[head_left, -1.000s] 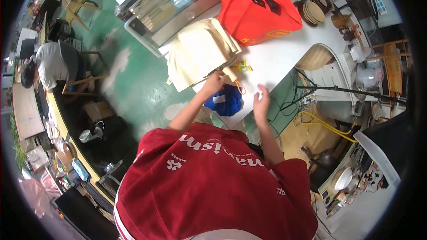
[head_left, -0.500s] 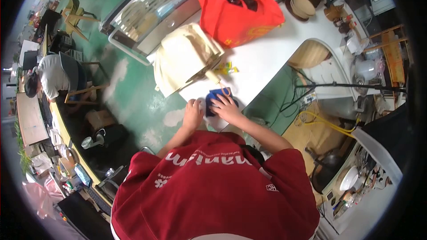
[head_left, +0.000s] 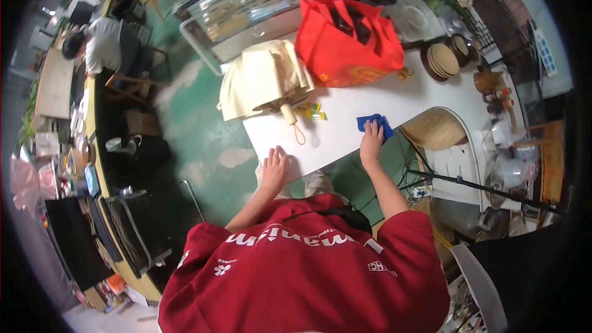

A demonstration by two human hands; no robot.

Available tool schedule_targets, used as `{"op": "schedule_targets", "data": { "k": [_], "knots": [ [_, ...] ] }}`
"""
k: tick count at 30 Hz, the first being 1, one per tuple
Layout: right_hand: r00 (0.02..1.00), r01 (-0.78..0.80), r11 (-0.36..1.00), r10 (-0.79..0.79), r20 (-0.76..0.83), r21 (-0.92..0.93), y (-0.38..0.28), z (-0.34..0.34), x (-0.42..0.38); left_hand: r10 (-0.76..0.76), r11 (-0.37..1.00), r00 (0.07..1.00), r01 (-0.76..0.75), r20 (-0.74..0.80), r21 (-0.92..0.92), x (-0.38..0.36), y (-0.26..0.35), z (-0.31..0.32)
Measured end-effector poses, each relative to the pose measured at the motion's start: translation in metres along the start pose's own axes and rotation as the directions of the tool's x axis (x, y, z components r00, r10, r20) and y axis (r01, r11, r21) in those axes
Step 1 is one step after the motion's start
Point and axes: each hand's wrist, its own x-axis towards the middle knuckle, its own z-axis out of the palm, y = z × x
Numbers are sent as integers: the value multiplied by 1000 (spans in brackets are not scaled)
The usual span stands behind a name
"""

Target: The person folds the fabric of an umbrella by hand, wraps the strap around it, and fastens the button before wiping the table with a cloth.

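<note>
My right hand (head_left: 371, 143) presses a crumpled blue cloth (head_left: 367, 121) against the white table (head_left: 336, 139), near its front edge. Its fingers lie over the cloth and partly hide it. My left hand (head_left: 274, 166) rests on the table's front left corner, fingers spread and holding nothing. A cream umbrella (head_left: 265, 77), partly folded, lies beyond the left hand, its pale handle (head_left: 288, 115) and strap loop pointing toward me. Small yellow-green packets (head_left: 313, 111) lie beside the handle.
A red tote bag (head_left: 348, 55) stands behind the umbrella. Stacked wooden plates (head_left: 443, 60) and a clear plastic container (head_left: 418, 20) are at the back right. A round wooden stool seat (head_left: 435, 128) and a black stand pole (head_left: 475, 185) are to the right. One person (head_left: 105, 43) sits at the far left.
My right hand has carried the blue cloth rightward across the table, away from the umbrella handle. My left hand now lies flatter on the table corner. The view has shifted.
</note>
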Motion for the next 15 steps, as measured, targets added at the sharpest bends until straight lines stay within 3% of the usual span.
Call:
{"op": "schedule_targets", "data": {
  "k": [3,5,6,8,10,12,14,15],
  "knots": [
    [959,246,969,-249,138,39,-37,-19,-33,-36,997,997,30,-73,-74,0,5,-1],
    [864,441,873,-476,164,209,-56,-18,-55,-52,994,994,41,-101,-102,0,5,0],
    [800,453,821,-547,247,348,-70,-37,-61,-52,993,991,38,-120,-116,1,5,0],
    [590,574,577,-783,195,581,-72,-43,-62,-42,995,994,33,-98,-91,2,6,-2],
    [455,617,471,-867,202,630,-63,-44,-45,-48,997,995,43,-88,-60,1,5,-6],
    [207,713,229,-972,113,663,-41,-39,-5,-25,999,1000,26,18,-43,0,5,-14],
    [348,771,371,-926,145,518,-17,-33,22,-21,1000,1000,21,5,-23,-2,3,-8],
    [488,767,500,-861,140,403,-5,-35,34,-37,999,999,37,-1,-12,-1,3,-5]
  ]
}}
